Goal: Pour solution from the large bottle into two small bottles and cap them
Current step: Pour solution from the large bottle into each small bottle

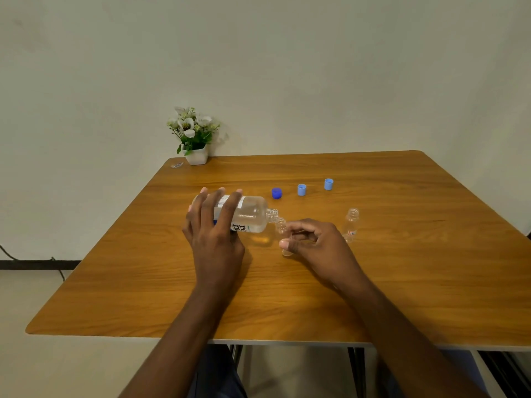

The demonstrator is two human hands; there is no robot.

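Observation:
My left hand (214, 225) grips the large clear bottle (251, 215), tipped on its side above the wooden table (287, 297), its open neck pointing right. That neck meets the mouth of a small clear bottle (282, 226), which my right hand (313, 242) holds upright on the table; my fingers hide most of it. A second small bottle (352, 224) stands uncapped just right of my right hand. Behind the bottles a dark blue cap (276, 193) and two light blue caps (301, 189) (328, 184) sit in a row.
A white pot of artificial flowers (195, 139) stands at the table's far left corner, with a small clear scrap (177, 165) beside it. The wall runs right behind the table. Cables lie on the floor at the left.

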